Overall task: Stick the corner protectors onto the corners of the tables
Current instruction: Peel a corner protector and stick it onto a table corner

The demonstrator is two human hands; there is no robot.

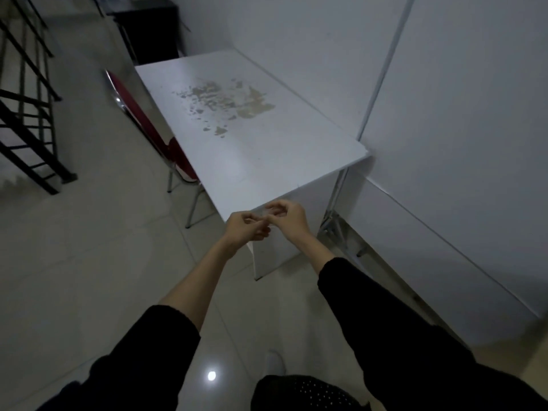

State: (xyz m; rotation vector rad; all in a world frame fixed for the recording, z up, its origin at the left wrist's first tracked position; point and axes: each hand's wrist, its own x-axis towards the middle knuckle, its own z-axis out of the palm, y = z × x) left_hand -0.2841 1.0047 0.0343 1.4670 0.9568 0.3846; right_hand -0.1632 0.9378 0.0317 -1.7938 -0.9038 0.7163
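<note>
A white table (267, 161) with a patch of peeled paint on its top stands against the wall. Just in front of its near left corner, my left hand (243, 228) and my right hand (289, 218) meet, fingertips pinched together. Between them sits a small clear corner protector (265, 215), blurred and hard to make out. Both hands hold it at table-edge height. The corner itself is hidden behind my hands.
A red chair (154, 134) with chrome legs is tucked at the table's left side. Black stair railing (26, 114) stands at far left. A white partition (444, 143) rises on the right, with a dark cabinet (148, 28) at the back. Glossy tiled floor lies below.
</note>
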